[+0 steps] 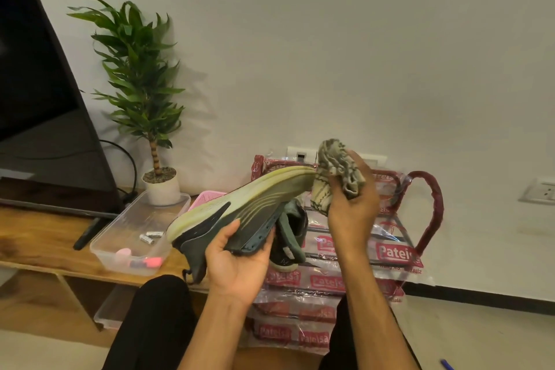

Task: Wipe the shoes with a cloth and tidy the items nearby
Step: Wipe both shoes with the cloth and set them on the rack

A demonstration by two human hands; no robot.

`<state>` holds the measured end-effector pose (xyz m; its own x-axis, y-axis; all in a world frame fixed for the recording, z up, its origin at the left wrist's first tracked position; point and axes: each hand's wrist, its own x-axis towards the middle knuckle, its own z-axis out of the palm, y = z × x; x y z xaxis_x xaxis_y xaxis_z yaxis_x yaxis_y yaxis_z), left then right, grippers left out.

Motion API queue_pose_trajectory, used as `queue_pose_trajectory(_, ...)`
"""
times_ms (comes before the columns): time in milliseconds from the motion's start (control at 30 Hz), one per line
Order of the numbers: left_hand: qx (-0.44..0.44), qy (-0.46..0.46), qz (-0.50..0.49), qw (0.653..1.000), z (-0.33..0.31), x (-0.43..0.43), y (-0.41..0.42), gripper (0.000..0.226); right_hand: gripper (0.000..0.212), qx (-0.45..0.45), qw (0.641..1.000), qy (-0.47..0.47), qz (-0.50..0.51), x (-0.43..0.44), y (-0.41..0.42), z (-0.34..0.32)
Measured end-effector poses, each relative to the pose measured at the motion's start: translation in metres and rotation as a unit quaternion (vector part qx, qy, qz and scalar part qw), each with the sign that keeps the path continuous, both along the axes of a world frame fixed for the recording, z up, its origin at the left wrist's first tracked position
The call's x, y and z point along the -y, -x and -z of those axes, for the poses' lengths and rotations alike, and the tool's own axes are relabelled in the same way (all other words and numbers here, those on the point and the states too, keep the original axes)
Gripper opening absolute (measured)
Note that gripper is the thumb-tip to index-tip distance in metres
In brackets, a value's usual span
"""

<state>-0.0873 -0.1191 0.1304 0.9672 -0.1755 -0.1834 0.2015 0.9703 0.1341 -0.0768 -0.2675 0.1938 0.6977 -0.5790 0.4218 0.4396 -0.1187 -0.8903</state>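
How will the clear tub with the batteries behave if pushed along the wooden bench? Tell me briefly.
The clear tub looks thin-walled and nearly empty, so it probably slides lightly and may flex. The batteries lie loose on their sides, so they will likely roll and rattle inside.

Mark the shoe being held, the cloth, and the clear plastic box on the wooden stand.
shoe (240, 207): head view, on the pale side of its sole.
cloth (334, 170): head view, on its bunched middle.
clear plastic box (135, 216): head view, on a bare part of its floor.
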Motion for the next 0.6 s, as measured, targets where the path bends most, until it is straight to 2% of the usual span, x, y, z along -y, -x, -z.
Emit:
queue_pose_trajectory(133,0.001,0.009,-0.015,1.000,-0.006,0.007,-0.001,0.056,0.053,-0.007,0.996,0.083,-0.014,-0.014,-0.008,0.005)
queue_pose_trajectory(233,0.011,0.002,-0.016,1.000,-0.008,0.010,-0.005,0.054,0.062,-0.045,0.990,0.130,-0.041,-0.026,-0.009,0.015)
queue_pose_trajectory(333,0.020,-0.051,-0.002,0.999,-0.013,0.010,-0.008,0.049,0.050,-0.041,0.977,0.202,-0.057,-0.035,-0.002,0.021)
queue_pose_trajectory(400,0.014,-0.091,-0.005,0.996,-0.015,0.010,-0.008,0.042,0.035,-0.017,0.957,0.275,-0.096,-0.037,0.004,0.022)
queue_pose_trajectory(467,0.000,-0.096,-0.014,0.995,-0.009,0.007,-0.008,0.039,0.029,-0.002,0.934,0.340,-0.110,-0.033,0.004,0.020)
queue_pose_trajectory(600,-0.014,-0.111,-0.008,0.994,0.002,0.004,-0.008,0.054,0.030,-0.034,0.945,0.325,0.003,-0.011,-0.011,0.015)
